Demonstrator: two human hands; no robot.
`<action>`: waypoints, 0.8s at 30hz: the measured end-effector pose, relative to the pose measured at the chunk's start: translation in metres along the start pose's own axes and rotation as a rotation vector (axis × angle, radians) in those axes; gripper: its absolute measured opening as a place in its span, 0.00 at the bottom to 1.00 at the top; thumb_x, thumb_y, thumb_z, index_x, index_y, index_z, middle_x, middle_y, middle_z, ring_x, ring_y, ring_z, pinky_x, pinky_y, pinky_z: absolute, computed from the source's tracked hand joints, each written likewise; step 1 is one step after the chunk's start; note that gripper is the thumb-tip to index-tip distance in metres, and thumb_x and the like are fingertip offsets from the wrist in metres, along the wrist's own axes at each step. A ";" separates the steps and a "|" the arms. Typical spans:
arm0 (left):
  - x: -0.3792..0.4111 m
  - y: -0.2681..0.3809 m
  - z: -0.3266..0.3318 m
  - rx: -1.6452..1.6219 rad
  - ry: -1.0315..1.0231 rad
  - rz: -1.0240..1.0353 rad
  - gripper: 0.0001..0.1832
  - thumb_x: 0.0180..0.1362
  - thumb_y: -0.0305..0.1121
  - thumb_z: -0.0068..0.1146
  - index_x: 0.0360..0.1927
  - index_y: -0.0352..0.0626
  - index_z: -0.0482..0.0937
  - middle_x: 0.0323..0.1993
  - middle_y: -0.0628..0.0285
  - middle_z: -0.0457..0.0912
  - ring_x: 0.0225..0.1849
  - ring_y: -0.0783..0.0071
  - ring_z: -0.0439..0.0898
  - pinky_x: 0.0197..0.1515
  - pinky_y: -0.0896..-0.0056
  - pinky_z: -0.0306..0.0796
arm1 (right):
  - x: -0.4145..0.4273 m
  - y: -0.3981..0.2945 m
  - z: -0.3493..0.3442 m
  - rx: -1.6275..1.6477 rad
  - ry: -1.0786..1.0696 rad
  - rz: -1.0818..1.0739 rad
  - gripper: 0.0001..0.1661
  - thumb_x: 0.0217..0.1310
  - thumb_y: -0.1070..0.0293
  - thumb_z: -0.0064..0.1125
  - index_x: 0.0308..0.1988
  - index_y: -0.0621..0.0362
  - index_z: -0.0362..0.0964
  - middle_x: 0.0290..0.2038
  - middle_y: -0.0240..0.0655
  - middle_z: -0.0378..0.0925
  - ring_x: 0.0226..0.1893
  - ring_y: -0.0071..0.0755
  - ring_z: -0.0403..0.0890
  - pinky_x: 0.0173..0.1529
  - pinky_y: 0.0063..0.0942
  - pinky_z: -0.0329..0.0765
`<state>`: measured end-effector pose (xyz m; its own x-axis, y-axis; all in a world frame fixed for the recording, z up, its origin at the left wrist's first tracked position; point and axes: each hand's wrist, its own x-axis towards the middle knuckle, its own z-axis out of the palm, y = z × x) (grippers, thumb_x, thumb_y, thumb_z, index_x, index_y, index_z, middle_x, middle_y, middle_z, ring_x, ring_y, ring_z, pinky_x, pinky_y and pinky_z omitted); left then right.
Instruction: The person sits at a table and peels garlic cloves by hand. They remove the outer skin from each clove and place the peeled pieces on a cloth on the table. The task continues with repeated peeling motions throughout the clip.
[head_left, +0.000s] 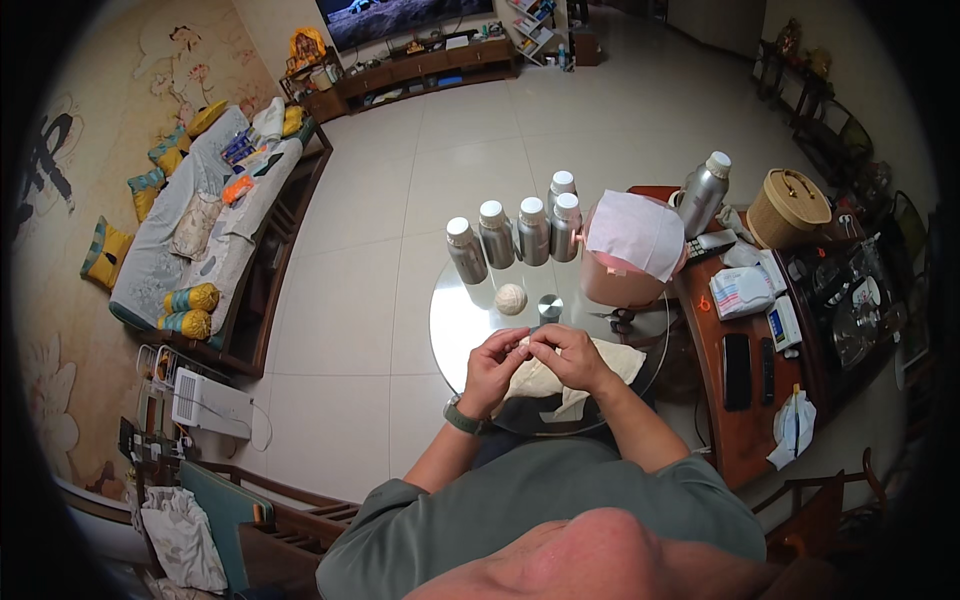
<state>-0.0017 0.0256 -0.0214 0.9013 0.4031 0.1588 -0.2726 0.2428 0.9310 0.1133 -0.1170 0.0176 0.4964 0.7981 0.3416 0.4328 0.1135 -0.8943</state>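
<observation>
My left hand (491, 369) and my right hand (571, 357) meet fingertip to fingertip over a round glass table (466, 321). Both pinch a small edge of cream cloth (615, 361), which spreads under and beside my hands on the glass. What exactly lies between the fingertips is too small to tell. Just beyond them sits a ball of cream yarn (511, 299), with a round metal-topped object (550, 306) to its right. Dark-handled scissors (621, 321) lie to the right of that, near the cloth.
Several metal bottles with white caps (533, 232) stand along the table's far side. A pink container (626, 281) with a white sheet over it is beside them. On the right, a wooden table (701, 360) holds a phone (736, 371), a remote, tissues and a woven basket (787, 210).
</observation>
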 end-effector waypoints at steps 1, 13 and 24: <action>0.002 0.000 -0.001 0.034 -0.005 0.026 0.16 0.63 0.21 0.61 0.55 0.32 0.79 0.46 0.61 0.82 0.47 0.76 0.80 0.52 0.76 0.75 | 0.001 0.000 -0.001 -0.006 0.003 0.005 0.11 0.66 0.64 0.58 0.39 0.62 0.79 0.31 0.39 0.80 0.32 0.34 0.80 0.39 0.30 0.76; 0.036 0.027 -0.022 0.079 0.004 0.062 0.15 0.63 0.23 0.61 0.53 0.32 0.78 0.43 0.60 0.84 0.42 0.73 0.82 0.49 0.70 0.77 | 0.034 0.014 -0.019 0.114 -0.079 0.168 0.08 0.64 0.66 0.62 0.37 0.60 0.77 0.25 0.27 0.74 0.27 0.18 0.71 0.33 0.23 0.71; 0.045 0.083 -0.044 -0.284 -0.002 0.102 0.15 0.67 0.23 0.54 0.57 0.32 0.75 0.50 0.54 0.79 0.46 0.70 0.79 0.50 0.75 0.77 | -0.011 0.097 0.019 -0.209 -0.292 0.015 0.27 0.53 0.70 0.68 0.54 0.57 0.74 0.50 0.38 0.77 0.51 0.42 0.79 0.57 0.37 0.75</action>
<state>0.0019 0.1027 0.0488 0.8649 0.4364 0.2481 -0.4451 0.4381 0.7810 0.1350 -0.1035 -0.0781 0.2814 0.9374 0.2051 0.5867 0.0011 -0.8098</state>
